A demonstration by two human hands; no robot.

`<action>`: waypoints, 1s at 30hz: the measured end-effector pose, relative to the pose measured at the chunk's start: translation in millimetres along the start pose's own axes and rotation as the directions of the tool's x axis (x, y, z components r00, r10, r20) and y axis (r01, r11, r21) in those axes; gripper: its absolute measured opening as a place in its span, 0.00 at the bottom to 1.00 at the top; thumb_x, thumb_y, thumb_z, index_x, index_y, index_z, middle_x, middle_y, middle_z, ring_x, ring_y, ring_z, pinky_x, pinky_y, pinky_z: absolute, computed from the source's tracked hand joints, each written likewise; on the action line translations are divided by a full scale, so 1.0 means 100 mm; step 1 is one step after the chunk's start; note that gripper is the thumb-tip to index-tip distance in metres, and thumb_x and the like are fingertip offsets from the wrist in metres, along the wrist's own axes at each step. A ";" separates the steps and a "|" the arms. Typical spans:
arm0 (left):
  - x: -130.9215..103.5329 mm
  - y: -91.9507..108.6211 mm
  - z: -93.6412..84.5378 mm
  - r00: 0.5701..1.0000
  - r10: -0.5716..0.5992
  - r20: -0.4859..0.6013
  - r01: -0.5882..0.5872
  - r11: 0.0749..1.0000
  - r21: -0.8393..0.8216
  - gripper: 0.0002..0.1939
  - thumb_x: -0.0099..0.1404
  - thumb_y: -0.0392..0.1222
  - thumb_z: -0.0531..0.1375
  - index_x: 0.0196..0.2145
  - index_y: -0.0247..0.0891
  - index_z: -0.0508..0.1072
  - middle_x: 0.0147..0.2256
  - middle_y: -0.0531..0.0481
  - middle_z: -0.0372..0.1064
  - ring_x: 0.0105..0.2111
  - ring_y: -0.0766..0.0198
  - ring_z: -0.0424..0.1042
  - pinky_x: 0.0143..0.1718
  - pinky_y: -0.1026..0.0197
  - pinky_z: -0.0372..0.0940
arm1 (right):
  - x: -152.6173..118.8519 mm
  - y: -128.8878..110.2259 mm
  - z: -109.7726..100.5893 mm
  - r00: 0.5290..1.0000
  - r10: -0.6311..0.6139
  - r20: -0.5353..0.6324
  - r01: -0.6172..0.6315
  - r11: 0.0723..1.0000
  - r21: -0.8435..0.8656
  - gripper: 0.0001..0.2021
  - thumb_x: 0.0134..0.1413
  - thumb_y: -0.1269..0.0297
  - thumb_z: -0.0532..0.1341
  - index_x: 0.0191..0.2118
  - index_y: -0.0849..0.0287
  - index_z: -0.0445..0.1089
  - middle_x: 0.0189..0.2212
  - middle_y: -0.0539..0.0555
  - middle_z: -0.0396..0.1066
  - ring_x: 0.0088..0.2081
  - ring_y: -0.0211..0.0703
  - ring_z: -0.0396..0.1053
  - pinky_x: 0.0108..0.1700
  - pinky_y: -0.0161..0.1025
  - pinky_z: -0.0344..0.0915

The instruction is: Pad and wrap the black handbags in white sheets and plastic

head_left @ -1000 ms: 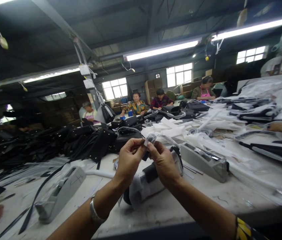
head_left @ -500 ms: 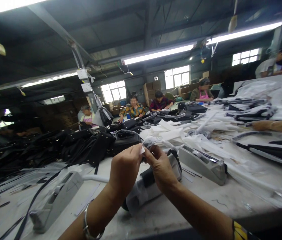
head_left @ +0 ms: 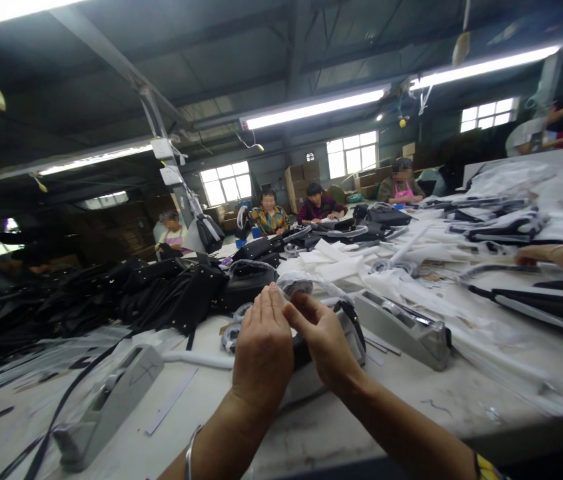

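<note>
A black handbag (head_left: 356,333), partly covered in pale wrapping, lies in front of me on the worktable (head_left: 361,433). Clear plastic film covers its raised handle (head_left: 306,280). My left hand (head_left: 265,337) has its fingers stretched out together and rests flat against the near side of the handle. Opposite it, my right hand (head_left: 324,333) curls its thumb and fingers around the wrapped handle. Both hands hide much of the bag's body and the gripped part of the handle.
Grey tape dispensers stand to the right (head_left: 404,330) and left (head_left: 106,407). Black bags (head_left: 176,293) are heaped at the left, with white wrapping sheets (head_left: 336,260) beyond. A co-worker's hand (head_left: 536,255) reaches in at right, near another bag (head_left: 536,300). Several people sit across the table.
My left hand has gone from pinching a small white piece to lying flat with straightened fingers against the handle. My right hand stays at the handle. The white piece is out of sight.
</note>
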State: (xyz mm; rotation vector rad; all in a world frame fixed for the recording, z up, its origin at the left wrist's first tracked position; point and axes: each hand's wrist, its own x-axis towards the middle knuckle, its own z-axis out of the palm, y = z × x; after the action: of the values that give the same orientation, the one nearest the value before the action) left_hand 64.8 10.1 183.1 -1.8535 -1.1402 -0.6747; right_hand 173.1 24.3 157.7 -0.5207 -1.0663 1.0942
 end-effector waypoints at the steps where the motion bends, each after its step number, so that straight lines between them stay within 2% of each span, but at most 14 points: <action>1: 0.00 0.01 -0.01 1.000 -0.003 0.000 0.003 1.000 -0.008 0.23 0.67 0.26 0.45 0.56 0.17 0.67 0.54 0.24 0.68 0.52 0.45 0.73 0.50 0.49 0.70 | 0.01 0.00 0.00 1.000 0.012 -0.017 -0.012 1.000 0.004 0.17 0.50 0.57 0.71 0.44 0.59 0.75 0.40 0.54 0.77 0.46 0.47 0.73 0.53 0.41 0.66; 6: -0.01 -0.05 -0.13 1.000 0.001 -0.005 -0.002 0.977 -0.214 0.24 0.67 0.31 0.50 0.58 0.18 0.66 0.54 0.25 0.68 0.53 0.43 0.72 0.52 0.45 0.68 | 0.03 -0.03 -0.03 0.996 0.063 -0.061 -0.060 0.997 0.054 0.14 0.48 0.58 0.72 0.40 0.60 0.78 0.36 0.53 0.78 0.40 0.44 0.73 0.47 0.40 0.68; 9: 0.05 -0.23 -0.18 0.996 -0.033 0.084 0.069 0.875 -0.478 0.23 0.68 0.40 0.54 0.57 0.28 0.69 0.54 0.33 0.71 0.53 0.46 0.71 0.55 0.45 0.65 | 0.02 -0.10 -0.08 0.997 0.066 -0.045 -0.066 0.998 0.008 0.14 0.46 0.57 0.73 0.39 0.59 0.80 0.34 0.53 0.78 0.36 0.42 0.72 0.43 0.38 0.68; 10: 0.08 -0.31 -0.17 0.987 -0.061 0.148 0.137 0.796 -0.590 0.21 0.68 0.44 0.56 0.56 0.33 0.71 0.52 0.37 0.73 0.52 0.48 0.72 0.55 0.46 0.65 | 0.02 -0.12 -0.10 0.997 0.068 -0.033 -0.068 0.998 -0.006 0.15 0.46 0.56 0.73 0.38 0.59 0.80 0.32 0.53 0.78 0.34 0.41 0.71 0.41 0.38 0.67; 12: 0.14 -0.46 -0.14 0.940 -0.089 0.330 0.325 0.536 -0.779 0.19 0.67 0.49 0.59 0.53 0.39 0.73 0.48 0.43 0.76 0.48 0.51 0.74 0.51 0.51 0.67 | 0.03 -0.15 -0.11 0.997 0.080 -0.020 -0.081 0.997 -0.022 0.15 0.46 0.55 0.73 0.37 0.59 0.81 0.28 0.52 0.76 0.30 0.38 0.69 0.38 0.37 0.67; 14: 0.18 -0.55 -0.08 0.852 -0.039 0.522 0.512 0.265 -0.817 0.22 0.65 0.53 0.61 0.52 0.40 0.72 0.43 0.45 0.77 0.42 0.54 0.75 0.43 0.56 0.69 | 0.05 -0.17 -0.11 0.996 0.092 -0.020 -0.093 0.995 -0.023 0.15 0.45 0.54 0.73 0.35 0.60 0.81 0.25 0.50 0.75 0.27 0.37 0.67 0.36 0.37 0.66; 15: 0.19 -0.56 -0.05 0.809 -0.012 0.588 0.580 0.177 -0.795 0.24 0.64 0.55 0.62 0.53 0.40 0.71 0.41 0.46 0.77 0.40 0.55 0.75 0.40 0.57 0.68 | 0.06 -0.16 -0.10 0.996 0.092 -0.012 -0.092 0.995 -0.023 0.15 0.45 0.54 0.73 0.35 0.60 0.81 0.24 0.50 0.74 0.27 0.36 0.67 0.36 0.36 0.66; 17: 0.18 -0.55 -0.01 0.753 -0.018 0.657 0.656 0.092 -0.749 0.28 0.61 0.57 0.63 0.53 0.38 0.72 0.39 0.46 0.76 0.37 0.56 0.74 0.37 0.59 0.66 | 0.08 -0.13 -0.09 0.997 0.074 0.016 -0.074 0.996 -0.048 0.15 0.47 0.54 0.72 0.35 0.60 0.81 0.24 0.50 0.74 0.27 0.36 0.67 0.35 0.36 0.66; 20: 0.13 -0.49 0.01 0.718 -0.105 0.688 0.695 0.044 -0.718 0.31 0.55 0.59 0.67 0.51 0.37 0.73 0.36 0.47 0.75 0.34 0.58 0.72 0.33 0.61 0.63 | 0.12 -0.09 -0.19 0.994 0.029 0.103 -0.012 0.987 -0.162 0.16 0.50 0.52 0.69 0.39 0.60 0.80 0.27 0.51 0.75 0.27 0.36 0.68 0.33 0.36 0.66; 23: 0.09 -0.46 0.01 0.685 -0.172 0.708 0.723 0.042 -0.689 0.33 0.52 0.60 0.69 0.50 0.38 0.74 0.35 0.48 0.75 0.33 0.58 0.71 0.30 0.62 0.61 | 0.13 -0.15 -0.56 0.990 -0.031 0.139 0.088 0.899 -0.429 0.17 0.54 0.50 0.66 0.40 0.58 0.80 0.32 0.53 0.77 0.29 0.40 0.72 0.36 0.38 0.69; 25: 0.07 -0.46 0.01 0.674 -0.209 0.708 0.730 0.048 -0.681 0.33 0.51 0.61 0.69 0.50 0.38 0.74 0.36 0.48 0.75 0.34 0.57 0.71 0.30 0.62 0.61 | 0.12 -0.29 -1.00 0.992 -0.117 0.056 0.121 0.686 -0.717 0.14 0.58 0.52 0.63 0.40 0.55 0.80 0.37 0.53 0.78 0.37 0.44 0.74 0.44 0.41 0.69; 27: 0.06 -0.47 0.02 0.668 -0.224 0.710 0.735 0.046 -0.677 0.33 0.51 0.60 0.69 0.49 0.39 0.74 0.35 0.49 0.76 0.33 0.58 0.70 0.30 0.63 0.62 | 0.11 -0.47 -1.55 0.978 -0.186 -0.097 -0.026 0.351 -0.936 0.12 0.60 0.55 0.61 0.43 0.51 0.79 0.44 0.51 0.78 0.47 0.45 0.73 0.55 0.42 0.64; 29: 0.05 -0.46 0.04 0.661 -0.228 0.715 0.739 0.030 -0.673 0.34 0.49 0.60 0.70 0.49 0.39 0.75 0.35 0.49 0.76 0.31 0.59 0.70 0.29 0.64 0.62 | 0.11 -0.65 -2.10 0.957 -0.196 -0.214 -0.162 0.252 -0.954 0.11 0.56 0.60 0.63 0.42 0.56 0.80 0.51 0.58 0.74 0.55 0.52 0.68 0.62 0.47 0.56; 30: 0.05 -0.46 0.04 0.657 -0.230 0.718 0.741 0.021 -0.671 0.34 0.48 0.60 0.70 0.49 0.39 0.75 0.34 0.49 0.76 0.30 0.59 0.70 0.28 0.64 0.61 | 0.12 -0.72 -2.34 0.945 -0.192 -0.265 -0.223 0.216 -0.951 0.09 0.54 0.62 0.64 0.37 0.58 0.80 0.53 0.60 0.73 0.59 0.56 0.64 0.65 0.50 0.51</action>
State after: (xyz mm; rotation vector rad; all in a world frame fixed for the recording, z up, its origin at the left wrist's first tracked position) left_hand 26.1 27.1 201.9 -2.6875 -2.0606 -1.8538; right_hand 413.9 39.8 117.7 -1.7181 -1.3645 0.1051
